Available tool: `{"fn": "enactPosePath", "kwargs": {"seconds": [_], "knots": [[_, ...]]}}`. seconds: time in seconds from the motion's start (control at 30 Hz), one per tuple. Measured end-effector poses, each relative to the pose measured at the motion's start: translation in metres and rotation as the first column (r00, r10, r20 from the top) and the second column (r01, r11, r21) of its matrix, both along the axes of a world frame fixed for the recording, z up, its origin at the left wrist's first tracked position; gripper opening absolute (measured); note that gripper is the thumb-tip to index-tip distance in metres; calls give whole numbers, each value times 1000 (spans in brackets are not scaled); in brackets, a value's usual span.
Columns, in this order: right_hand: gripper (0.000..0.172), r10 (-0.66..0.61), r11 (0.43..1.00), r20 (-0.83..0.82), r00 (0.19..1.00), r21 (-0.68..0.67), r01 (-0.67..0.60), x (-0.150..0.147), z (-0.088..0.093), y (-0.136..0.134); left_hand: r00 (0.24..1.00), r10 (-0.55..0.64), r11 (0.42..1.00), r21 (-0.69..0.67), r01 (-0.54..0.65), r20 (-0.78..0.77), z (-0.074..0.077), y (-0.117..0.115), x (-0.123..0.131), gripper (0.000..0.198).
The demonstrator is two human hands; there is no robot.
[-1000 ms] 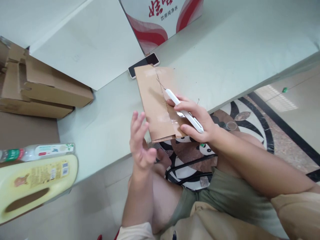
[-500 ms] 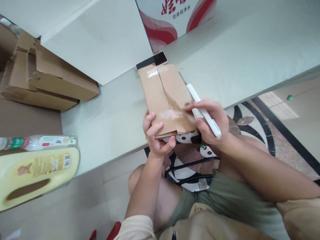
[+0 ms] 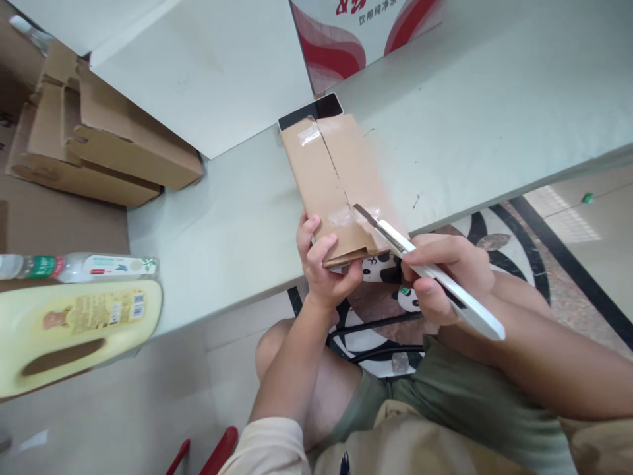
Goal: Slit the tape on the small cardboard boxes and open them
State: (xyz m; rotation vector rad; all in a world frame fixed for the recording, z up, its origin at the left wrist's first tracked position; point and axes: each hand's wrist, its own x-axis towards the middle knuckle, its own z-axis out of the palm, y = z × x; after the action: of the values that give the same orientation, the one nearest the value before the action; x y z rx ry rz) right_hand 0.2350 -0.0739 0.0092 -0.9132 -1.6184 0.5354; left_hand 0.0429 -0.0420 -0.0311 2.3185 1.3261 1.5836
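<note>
A flat brown cardboard box [image 3: 329, 178] lies on the pale table [image 3: 445, 132], its near end hanging over the table edge. Clear tape crosses its near end and a slit runs along its middle. My left hand [image 3: 324, 267] is closed on the near left corner of the box. My right hand [image 3: 445, 274] grips a white utility knife [image 3: 430, 270]. The knife's blade is out and its tip rests on the taped flap near the box's near right corner.
A black phone [image 3: 316, 109] lies just beyond the box. Behind it stands a red and white carton [image 3: 346, 39]. Folded cardboard boxes [image 3: 93, 148] lie at the left. A yellow jug [image 3: 74, 330] and a plastic bottle [image 3: 79, 267] sit at the near left.
My left hand came in from open air and took hold of the box's near corner. My right hand drew back towards me, and the knife now has its blade out on the taped flap.
</note>
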Motion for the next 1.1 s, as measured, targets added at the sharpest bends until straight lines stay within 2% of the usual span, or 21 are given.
{"fn": "enactPosePath", "kwargs": {"seconds": [0.1, 0.17, 0.33, 0.43, 0.6, 0.77, 0.87, 1.1], "knots": [[14, 38, 991, -22, 999, 130, -34, -4, 9, 1, 999, -27, 1000, 17, 27, 22, 1, 0, 1, 54], [10, 31, 992, 38, 999, 122, -35, -5, 16, 2, 999, -24, 1000, 18, 24, 25, 1, 0, 1, 53], [7, -89, 982, 230, 969, 184, 46, -7, 30, 3, 999, 41, 999, 19, -40, -26, -4, -1, 2, 55], [6, -145, 979, 281, 949, 178, 96, -10, 34, 1, 997, 67, 997, 30, -67, -24, -8, -1, 2, 52], [14, -117, 981, 271, 955, 180, 69, -18, 36, -1, 999, 46, 999, 15, -46, 12, -11, 0, 1, 57], [11, -133, 973, 234, 963, 215, 82, -20, 38, -3, 997, 83, 992, 90, -83, 3, -9, 2, 5, 49], [13, -123, 975, 229, 966, 208, 74, -18, 38, -4, 998, 63, 990, 124, -66, 30, -8, 3, 9, 45], [12, -119, 975, 231, 966, 209, 70, -16, 39, -6, 996, 61, 992, 102, -67, 59, -10, 2, 10, 47]]}}
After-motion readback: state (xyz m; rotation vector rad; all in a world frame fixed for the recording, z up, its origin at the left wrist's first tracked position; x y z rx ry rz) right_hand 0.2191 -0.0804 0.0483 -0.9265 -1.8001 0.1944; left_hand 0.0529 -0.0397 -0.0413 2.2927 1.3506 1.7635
